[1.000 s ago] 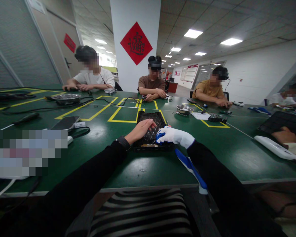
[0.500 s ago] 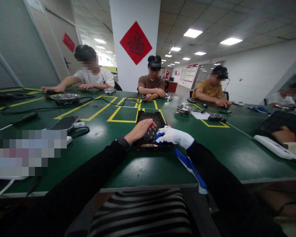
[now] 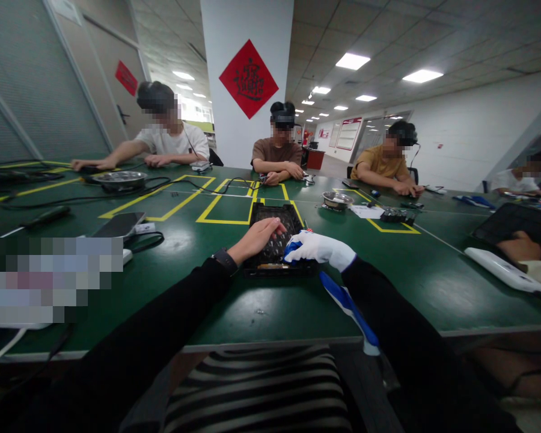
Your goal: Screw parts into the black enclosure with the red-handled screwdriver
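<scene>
A black plastic frame or tray (image 3: 277, 210) with a dark, light-speckled inside lies on the green table before me. My left hand (image 3: 262, 236), bare and with a dark watch at the wrist, rests over its left side, fingers stretched out. My right hand (image 3: 313, 248) wears a white glove with blue on the fingers. Its fingers are curled down into the tray's right side; what they hold, if anything, is hidden. A small red bit (image 3: 309, 230) shows just behind that glove. Along the tray's near edge runs an orange-brown strip (image 3: 270, 266).
Another blue-and-white glove (image 3: 349, 310) hangs over the front table edge. At the left are a phone (image 3: 119, 225), a screwdriver (image 3: 47, 215) and cables. Metal bowls (image 3: 338, 199) stand farther back. Several people sit around the table; a white device (image 3: 505, 269) lies at right.
My hands and the tray have hardly moved. Part of another person's hand now shows at the far left edge. The far-left person's outstretched hand has shifted slightly left.
</scene>
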